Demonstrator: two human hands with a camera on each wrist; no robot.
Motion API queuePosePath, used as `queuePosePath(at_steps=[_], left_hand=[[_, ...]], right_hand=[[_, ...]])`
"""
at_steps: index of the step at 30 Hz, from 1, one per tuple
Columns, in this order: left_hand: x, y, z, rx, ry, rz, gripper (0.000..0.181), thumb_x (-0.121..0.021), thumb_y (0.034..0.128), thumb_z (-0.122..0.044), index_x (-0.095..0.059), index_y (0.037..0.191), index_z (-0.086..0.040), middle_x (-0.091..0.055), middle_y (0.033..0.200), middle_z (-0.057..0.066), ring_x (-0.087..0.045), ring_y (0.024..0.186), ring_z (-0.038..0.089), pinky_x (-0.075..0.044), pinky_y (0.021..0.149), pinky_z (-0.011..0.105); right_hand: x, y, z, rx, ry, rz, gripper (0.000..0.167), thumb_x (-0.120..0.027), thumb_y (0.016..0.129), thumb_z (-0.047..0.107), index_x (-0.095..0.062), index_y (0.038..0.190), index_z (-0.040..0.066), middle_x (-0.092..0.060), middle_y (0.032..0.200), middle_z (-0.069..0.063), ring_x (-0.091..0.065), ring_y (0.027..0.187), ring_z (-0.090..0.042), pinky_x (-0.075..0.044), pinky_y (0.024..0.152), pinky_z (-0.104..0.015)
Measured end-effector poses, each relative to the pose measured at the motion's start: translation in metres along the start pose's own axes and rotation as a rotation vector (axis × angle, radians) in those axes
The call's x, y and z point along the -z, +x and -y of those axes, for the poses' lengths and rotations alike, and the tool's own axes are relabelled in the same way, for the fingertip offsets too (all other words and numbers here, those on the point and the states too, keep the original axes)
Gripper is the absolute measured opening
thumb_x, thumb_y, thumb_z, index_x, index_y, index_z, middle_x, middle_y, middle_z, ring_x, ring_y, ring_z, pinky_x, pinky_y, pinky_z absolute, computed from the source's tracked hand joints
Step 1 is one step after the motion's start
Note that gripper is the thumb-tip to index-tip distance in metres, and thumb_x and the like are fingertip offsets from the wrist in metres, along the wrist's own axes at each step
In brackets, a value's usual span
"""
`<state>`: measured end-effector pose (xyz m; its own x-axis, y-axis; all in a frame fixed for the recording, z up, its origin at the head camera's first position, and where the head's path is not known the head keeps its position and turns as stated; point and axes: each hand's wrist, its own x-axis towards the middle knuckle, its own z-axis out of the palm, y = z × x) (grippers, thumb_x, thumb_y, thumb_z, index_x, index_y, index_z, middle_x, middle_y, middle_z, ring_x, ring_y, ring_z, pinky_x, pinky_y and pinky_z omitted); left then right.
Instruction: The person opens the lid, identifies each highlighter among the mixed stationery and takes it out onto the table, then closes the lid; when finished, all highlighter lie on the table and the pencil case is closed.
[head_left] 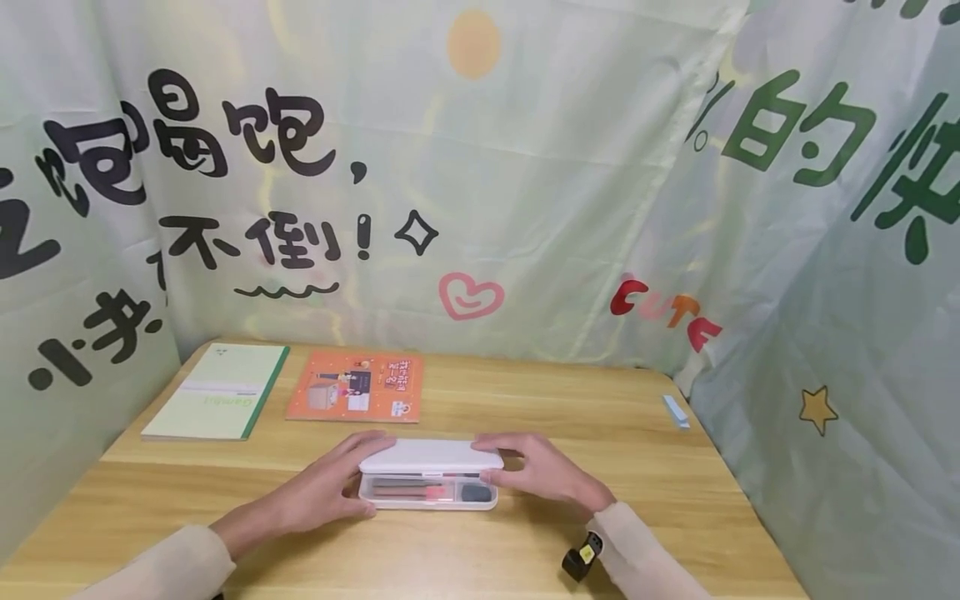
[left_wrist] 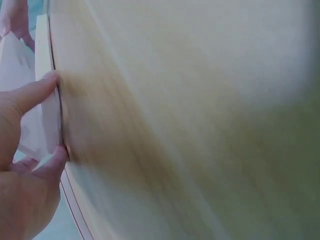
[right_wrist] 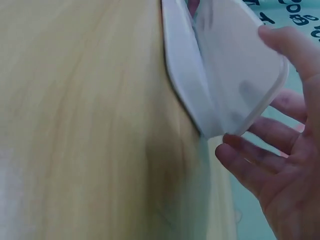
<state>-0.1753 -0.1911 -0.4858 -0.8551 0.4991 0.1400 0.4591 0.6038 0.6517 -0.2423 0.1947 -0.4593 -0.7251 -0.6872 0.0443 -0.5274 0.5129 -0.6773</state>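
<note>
A white pencil case point(head_left: 430, 507) lies on the table with its lid point(head_left: 431, 456) tilted partly up. Through its front, pencils and a dark grey piece, perhaps an eraser, are visible. My left hand point(head_left: 318, 492) holds the case's left end, fingers at the lid's corner and thumb low by the front; the left wrist view shows its fingertips point(left_wrist: 50, 77) against the case wall. At the right end my right hand point(head_left: 543, 468) holds the lid's edge between thumb and fingers. In the right wrist view the raised lid point(right_wrist: 240, 65) stands at an angle to the case bottom point(right_wrist: 187, 75).
A pale green notebook point(head_left: 217, 408) with a green spine lies at the table's back left. Beside it is an orange booklet point(head_left: 352, 386). A small light blue item point(head_left: 676, 412) sits near the right edge. Printed cloth hangs behind and along both sides of the wooden table point(head_left: 600, 417).
</note>
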Motion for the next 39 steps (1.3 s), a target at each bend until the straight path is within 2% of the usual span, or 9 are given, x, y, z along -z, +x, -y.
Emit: queuePosePath(at_steps=[3,10,15,20,24,27,29,35,39], left_hand=[[0.001,-0.002,0.001,0.005,-0.05,-0.01,0.09,-0.087,0.0939,-0.035,-0.04,0.169,-0.018,-0.036,0.174,0.015,-0.046,0.153,0.042,-0.043,0.117,0.069],[0.004,0.002,0.001,-0.001,-0.173,-0.024,0.077,-0.076,0.1035,-0.032,-0.039,0.168,-0.013,-0.041,0.17,0.016,-0.047,0.152,0.041,-0.045,0.12,0.052],[0.007,0.004,-0.002,0.094,-0.207,-0.051,0.062,-0.059,0.1126,-0.043,-0.045,0.166,-0.016,-0.048,0.168,0.012,-0.047,0.154,0.041,-0.041,0.122,0.063],[0.012,0.006,-0.003,0.136,-0.247,-0.051,0.053,-0.049,0.1171,-0.04,-0.049,0.164,-0.014,-0.051,0.167,0.014,-0.044,0.155,0.045,-0.037,0.123,0.069],[0.013,0.007,-0.003,0.166,-0.272,-0.044,0.053,-0.048,0.1174,-0.04,-0.049,0.164,-0.014,-0.05,0.167,0.016,-0.042,0.157,0.047,-0.034,0.124,0.069],[0.014,0.008,-0.003,0.178,-0.277,-0.048,0.053,-0.049,0.1173,-0.039,-0.049,0.163,-0.013,-0.051,0.166,0.018,-0.042,0.156,0.048,-0.034,0.124,0.069],[0.014,0.008,-0.003,0.185,-0.288,-0.043,0.054,-0.051,0.1166,-0.039,-0.049,0.164,-0.012,-0.051,0.165,0.02,-0.044,0.155,0.048,-0.035,0.123,0.069],[0.013,0.006,-0.001,0.208,-0.35,-0.014,0.075,-0.068,0.109,-0.037,-0.033,0.17,-0.01,-0.041,0.169,0.029,-0.048,0.151,0.052,-0.039,0.12,0.07],[0.013,0.003,-0.001,0.23,-0.374,-0.077,0.079,-0.078,0.1026,-0.03,-0.035,0.164,-0.006,-0.046,0.163,0.028,-0.049,0.15,0.053,-0.045,0.119,0.063]], right_hand=[[-0.001,0.0,-0.002,-0.009,0.037,-0.014,0.051,-0.075,0.103,0.049,-0.07,0.147,0.023,-0.063,0.158,0.003,-0.06,0.145,-0.023,-0.051,0.118,-0.039],[-0.006,-0.001,-0.001,-0.012,0.114,-0.13,0.039,-0.074,0.105,0.037,-0.074,0.138,0.014,-0.072,0.145,-0.006,-0.07,0.129,-0.028,-0.06,0.104,-0.031],[-0.013,-0.002,-0.004,0.003,0.155,-0.24,0.027,-0.079,0.103,0.03,-0.07,0.121,0.012,-0.076,0.134,-0.005,-0.075,0.119,-0.028,-0.062,0.099,-0.034],[-0.014,-0.007,-0.007,0.026,0.17,-0.28,0.035,-0.084,0.097,0.017,-0.051,0.098,0.005,-0.077,0.13,-0.004,-0.074,0.12,-0.025,-0.063,0.099,-0.035],[-0.011,-0.015,-0.01,0.05,0.125,-0.276,0.025,-0.084,0.097,0.017,-0.061,0.087,0.015,-0.074,0.135,-0.001,-0.07,0.126,-0.024,-0.059,0.106,-0.037],[-0.009,-0.02,-0.012,0.063,0.078,-0.233,0.006,-0.081,0.1,0.026,-0.08,0.095,0.022,-0.072,0.143,0.002,-0.066,0.135,-0.025,-0.052,0.113,-0.043],[-0.009,-0.022,-0.013,0.058,0.063,-0.198,0.015,-0.078,0.103,0.032,-0.085,0.111,0.022,-0.069,0.149,0.004,-0.063,0.141,-0.026,-0.05,0.116,-0.046],[-0.01,-0.022,-0.015,0.027,0.098,-0.169,0.036,-0.074,0.106,0.03,-0.076,0.14,0.018,-0.061,0.158,-0.011,-0.067,0.136,-0.034,-0.058,0.109,-0.044],[-0.011,-0.018,-0.016,0.042,0.174,-0.171,0.042,-0.072,0.107,0.017,-0.068,0.148,0.012,-0.057,0.158,-0.02,-0.067,0.134,-0.041,-0.059,0.107,-0.041]])
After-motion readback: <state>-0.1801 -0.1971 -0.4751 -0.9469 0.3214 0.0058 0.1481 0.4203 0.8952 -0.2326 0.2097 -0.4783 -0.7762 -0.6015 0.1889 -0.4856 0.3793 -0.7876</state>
